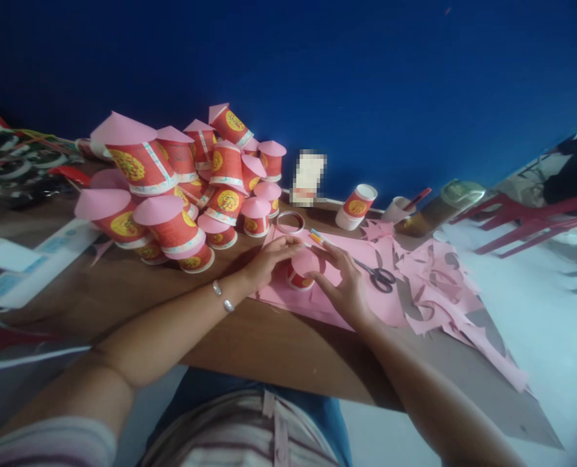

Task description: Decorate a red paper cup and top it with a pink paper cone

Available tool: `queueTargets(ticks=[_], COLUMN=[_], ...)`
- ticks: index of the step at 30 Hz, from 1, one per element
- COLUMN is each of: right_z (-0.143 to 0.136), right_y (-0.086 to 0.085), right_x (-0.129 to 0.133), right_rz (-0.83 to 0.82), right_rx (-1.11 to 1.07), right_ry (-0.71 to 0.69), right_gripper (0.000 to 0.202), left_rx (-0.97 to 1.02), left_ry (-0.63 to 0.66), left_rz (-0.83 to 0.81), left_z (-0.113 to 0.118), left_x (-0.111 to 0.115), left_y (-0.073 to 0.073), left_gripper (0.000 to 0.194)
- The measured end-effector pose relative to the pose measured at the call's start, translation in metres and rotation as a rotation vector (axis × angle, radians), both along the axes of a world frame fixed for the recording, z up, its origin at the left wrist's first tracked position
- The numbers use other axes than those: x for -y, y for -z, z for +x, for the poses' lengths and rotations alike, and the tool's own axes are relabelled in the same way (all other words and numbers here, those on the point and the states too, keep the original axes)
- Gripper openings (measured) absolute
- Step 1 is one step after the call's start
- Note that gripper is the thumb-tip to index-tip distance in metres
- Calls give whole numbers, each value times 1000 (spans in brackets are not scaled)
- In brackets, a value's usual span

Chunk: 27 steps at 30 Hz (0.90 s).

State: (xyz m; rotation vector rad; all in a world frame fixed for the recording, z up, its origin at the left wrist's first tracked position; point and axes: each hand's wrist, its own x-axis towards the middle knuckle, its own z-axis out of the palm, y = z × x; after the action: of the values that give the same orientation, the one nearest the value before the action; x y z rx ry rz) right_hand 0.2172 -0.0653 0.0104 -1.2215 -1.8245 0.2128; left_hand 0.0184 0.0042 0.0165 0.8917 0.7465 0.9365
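Observation:
A red paper cup [298,277] with a pink paper cone [305,261] on top stands between my hands on pink paper sheets [327,307]. My left hand [275,258], with a silver bangle at the wrist, is curved at the cone's left side, its fingertips at the far edge. My right hand [341,275] is spread at the right side, thumb near the cup and fingers bent over the far side. Whether either hand grips the cone is hard to make out. Black-handled scissors [382,279] lie right of my right hand, and a roll of tape [290,223] lies behind.
Many red cups with pink cone tops [166,224] are piled at the left. Pink paper scraps [439,292] cover the right side. Behind stand stacked cups [356,206], a white cup [396,211] and a bottle [441,204]. A power strip [40,263] lies far left.

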Motion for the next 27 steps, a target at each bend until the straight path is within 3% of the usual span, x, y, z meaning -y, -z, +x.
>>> queueTargets(ticks=[11,18,27], right_z=[1,0,0], right_y=[1,-1,-2], right_x=[-1,0,1], right_rz=[2,20,10], right_rx=[4,16,17], right_ry=[6,4,19], right_gripper=[69,69,68], left_rx=[5,-16,0], left_ry=[35,180,254], left_rz=[-2,72,64], left_z=[-3,-7,-12], left_x=[-2,-3,-5], left_y=[4,5,3], left_gripper=[40,55,56])
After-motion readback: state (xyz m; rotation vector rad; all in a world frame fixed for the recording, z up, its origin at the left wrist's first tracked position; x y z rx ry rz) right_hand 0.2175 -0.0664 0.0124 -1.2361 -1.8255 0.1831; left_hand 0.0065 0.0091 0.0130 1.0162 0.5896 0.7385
